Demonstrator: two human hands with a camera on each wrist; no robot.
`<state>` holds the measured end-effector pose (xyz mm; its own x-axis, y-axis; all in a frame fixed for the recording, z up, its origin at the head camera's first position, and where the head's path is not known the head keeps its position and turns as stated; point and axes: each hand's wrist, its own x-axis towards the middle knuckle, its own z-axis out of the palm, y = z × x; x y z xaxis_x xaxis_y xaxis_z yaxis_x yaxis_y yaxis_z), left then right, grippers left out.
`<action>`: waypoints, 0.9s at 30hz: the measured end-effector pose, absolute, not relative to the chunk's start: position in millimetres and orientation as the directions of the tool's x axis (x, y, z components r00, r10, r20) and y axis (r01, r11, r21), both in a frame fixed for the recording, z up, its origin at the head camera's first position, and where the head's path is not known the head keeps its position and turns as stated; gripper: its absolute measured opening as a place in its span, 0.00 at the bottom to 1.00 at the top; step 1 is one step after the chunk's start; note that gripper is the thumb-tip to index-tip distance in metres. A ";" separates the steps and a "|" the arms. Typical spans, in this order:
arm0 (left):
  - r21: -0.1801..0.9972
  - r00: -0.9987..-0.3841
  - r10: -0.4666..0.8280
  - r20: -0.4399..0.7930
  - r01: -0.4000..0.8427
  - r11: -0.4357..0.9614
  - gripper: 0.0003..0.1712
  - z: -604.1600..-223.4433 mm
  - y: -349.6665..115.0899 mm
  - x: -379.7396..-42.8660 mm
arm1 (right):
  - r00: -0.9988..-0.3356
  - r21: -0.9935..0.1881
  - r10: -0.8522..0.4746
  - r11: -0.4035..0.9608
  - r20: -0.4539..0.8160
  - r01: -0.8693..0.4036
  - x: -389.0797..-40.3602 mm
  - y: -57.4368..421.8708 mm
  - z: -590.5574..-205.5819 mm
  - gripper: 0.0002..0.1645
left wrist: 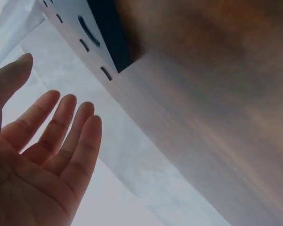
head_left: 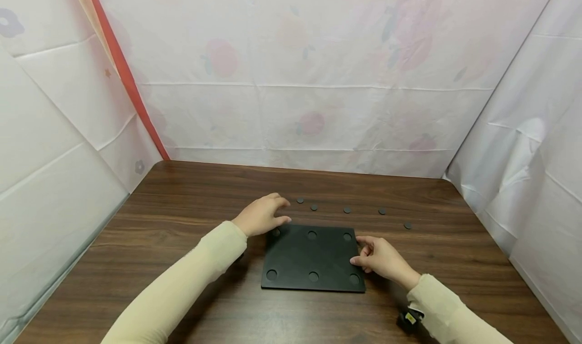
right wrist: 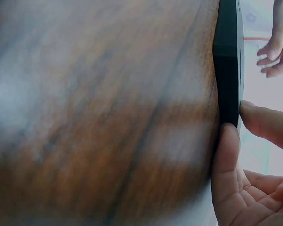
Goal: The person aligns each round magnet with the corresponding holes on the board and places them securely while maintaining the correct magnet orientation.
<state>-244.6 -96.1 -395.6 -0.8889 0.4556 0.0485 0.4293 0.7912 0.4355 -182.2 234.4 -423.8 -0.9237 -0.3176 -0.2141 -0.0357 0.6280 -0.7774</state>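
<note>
A flat black rectangular board (head_left: 313, 255) with several round recesses in its face lies on the table. Its right edge is pinched by my right hand (head_left: 382, 258), thumb on the top face and a finger against the side, as the right wrist view of the board's edge (right wrist: 227, 70) shows. Over the far left corner hovers my left hand (head_left: 261, 215), fingers spread and relaxed. The palm (left wrist: 37, 183) holds nothing in the left wrist view. Behind the board, several small dark discs (head_left: 347, 210) are scattered in a loose row.
The dark wood-grain table (head_left: 191, 278) ends at a white patterned curtain (head_left: 313, 116) behind, with more cloth at both sides. Nearest my left hand is one disc (head_left: 300, 200); another disc (head_left: 407, 226) lies farthest right.
</note>
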 end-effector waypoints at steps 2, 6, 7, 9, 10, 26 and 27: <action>0.442 -0.887 0.459 0.048 0.430 0.787 0.27 -394.8 -93.7 -250.5 | -0.925 -0.777 -0.315 0.629 -0.214 -0.034 -182.3 234.6 -424.0 0.43; 0.448 -0.891 0.453 0.036 0.419 0.790 0.28 -395.0 -89.6 -261.4 | -0.925 -0.779 -0.316 0.626 -0.212 -0.035 -182.8 234.9 -424.8 0.43; 0.450 -0.892 0.450 0.027 0.413 0.792 0.27 -395.1 -88.8 -263.9 | -0.925 -0.781 -0.318 0.624 -0.210 -0.037 -183.0 234.9 -424.9 0.43; 0.454 -0.896 0.445 0.006 0.399 0.797 0.27 -395.5 -87.1 -268.7 | -0.924 -0.782 -0.320 0.622 -0.208 -0.039 -183.5 235.1 -425.4 0.43; 0.457 -0.898 0.440 -0.007 0.389 0.800 0.27 -395.4 -86.2 -270.7 | -0.924 -0.783 -0.322 0.620 -0.206 -0.041 -183.7 235.2 -425.8 0.43; 0.361 -0.893 0.441 -0.090 0.383 0.850 0.29 -397.3 -66.2 -296.3 | -0.924 -0.783 -0.319 0.621 -0.210 -0.036 -183.6 234.7 -425.7 0.43; 0.352 -0.894 0.439 -0.093 0.383 0.854 0.29 -397.6 -65.3 -298.5 | -0.924 -0.782 -0.319 0.622 -0.211 -0.037 -183.9 234.7 -425.5 0.43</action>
